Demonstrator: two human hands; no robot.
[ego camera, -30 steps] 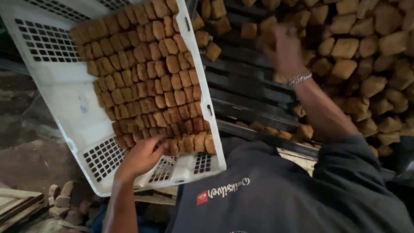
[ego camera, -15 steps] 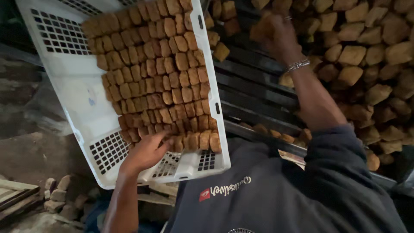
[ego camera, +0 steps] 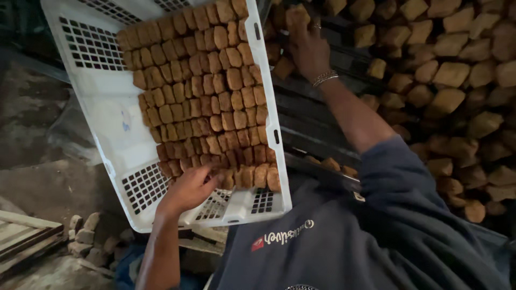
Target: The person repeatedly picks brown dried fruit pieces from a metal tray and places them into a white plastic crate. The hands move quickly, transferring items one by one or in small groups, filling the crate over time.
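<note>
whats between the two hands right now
In the head view, the packed rows of brown blocks and the right side wall of the white crate lie between the left hand and the right hand.

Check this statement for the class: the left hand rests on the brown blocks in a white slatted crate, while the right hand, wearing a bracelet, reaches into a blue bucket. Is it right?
Not quite. In the head view the right hand, with its bracelet, reaches to the loose brown blocks on the dark rack, not into a blue bucket. The rest stands: the left hand rests on the brown blocks in the white slatted crate.
</note>
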